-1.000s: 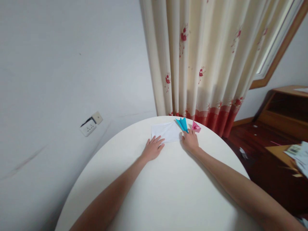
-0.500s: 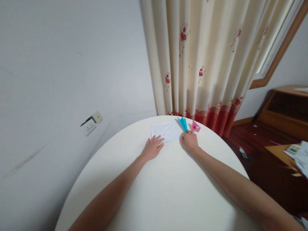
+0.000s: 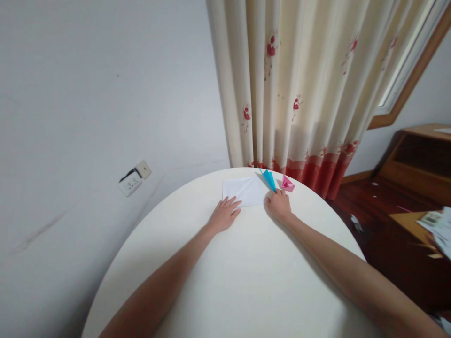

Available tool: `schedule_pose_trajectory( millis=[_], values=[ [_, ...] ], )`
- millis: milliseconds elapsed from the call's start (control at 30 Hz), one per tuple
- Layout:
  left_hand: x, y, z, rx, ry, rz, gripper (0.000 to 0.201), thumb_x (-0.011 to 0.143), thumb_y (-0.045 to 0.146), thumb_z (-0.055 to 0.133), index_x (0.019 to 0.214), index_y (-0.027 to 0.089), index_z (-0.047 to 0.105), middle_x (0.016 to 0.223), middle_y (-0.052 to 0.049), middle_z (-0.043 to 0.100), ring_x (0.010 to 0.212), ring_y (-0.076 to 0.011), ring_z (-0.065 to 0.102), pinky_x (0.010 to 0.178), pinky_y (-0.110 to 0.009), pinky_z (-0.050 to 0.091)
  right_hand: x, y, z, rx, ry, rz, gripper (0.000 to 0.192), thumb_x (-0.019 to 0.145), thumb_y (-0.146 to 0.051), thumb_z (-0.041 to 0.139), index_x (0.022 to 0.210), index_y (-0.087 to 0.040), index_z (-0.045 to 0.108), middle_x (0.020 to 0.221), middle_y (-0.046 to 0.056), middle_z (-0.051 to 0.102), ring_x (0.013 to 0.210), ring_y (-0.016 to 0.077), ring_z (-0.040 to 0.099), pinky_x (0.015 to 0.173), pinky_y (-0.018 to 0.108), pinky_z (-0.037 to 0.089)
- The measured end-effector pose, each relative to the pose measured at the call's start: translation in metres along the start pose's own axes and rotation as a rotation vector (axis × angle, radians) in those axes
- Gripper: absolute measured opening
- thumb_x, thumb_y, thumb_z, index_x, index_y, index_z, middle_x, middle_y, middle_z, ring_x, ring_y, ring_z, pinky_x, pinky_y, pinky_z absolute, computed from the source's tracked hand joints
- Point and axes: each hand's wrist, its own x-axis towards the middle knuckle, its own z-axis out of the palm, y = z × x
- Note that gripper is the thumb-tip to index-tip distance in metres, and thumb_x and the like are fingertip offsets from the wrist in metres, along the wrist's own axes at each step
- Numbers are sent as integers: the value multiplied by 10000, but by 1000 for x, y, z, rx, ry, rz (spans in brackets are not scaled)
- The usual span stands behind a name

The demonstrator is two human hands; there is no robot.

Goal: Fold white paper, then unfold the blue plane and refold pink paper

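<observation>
A white sheet of paper (image 3: 243, 188) lies near the far side of the round white table (image 3: 246, 272). My left hand (image 3: 225, 214) rests flat with fingers spread over the sheet's lower left edge. Fingers curled, my right hand (image 3: 279, 205) is closed at the sheet's right end, round the pointed tip of a blue folded paper airplane (image 3: 269, 180). The airplane's wide end points away from me; its tip is hidden by the fingers. Just to the right, a small pink folded paper piece (image 3: 288, 184) sits on the table, apart from the hand.
Past the table's far edge hangs a cream curtain (image 3: 306, 84) with red flowers. A wall socket (image 3: 130, 183) is on the left. At the right are a wooden cabinet (image 3: 416, 164) and a lower wooden surface with papers (image 3: 437, 223), above a dark red floor.
The blue paper airplane has tipped slightly to the right at its wide end, its wings looking narrower. Both hands stay in place; the view has shifted a little.
</observation>
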Motion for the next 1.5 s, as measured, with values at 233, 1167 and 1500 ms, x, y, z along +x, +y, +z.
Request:
schedule_pose_trajectory(
  millis=[233,1167,1500],
  values=[
    [-3,2,-3,7,-37,31,510,993,517,262,1465,353,367,1587,-17,268,1472,-287,180,1163,-523,167,1,-2,0,252,88,-203,329,924,-282,471,1145,-94,626,1241,196,575,1158,304,480,989,413,382],
    [-149,-89,-139,-74,408,-277,622,931,538,387,1449,194,406,1499,-93,427,1379,-249,400,1158,-448,287,-37,-57,-46,1383,-136,-94,288,742,-388,702,889,-141,670,596,19,661,523,147,585,526,269,470],
    [-102,67,-100,-673,-110,75,508,836,314,627,1340,297,567,1218,-11,681,1094,-262,636,974,-374,480,-63,-56,-86,1352,-504,-126,439,696,-388,776,1051,-159,657,542,-40,591,469,102,482,463,227,349]
  ],
)
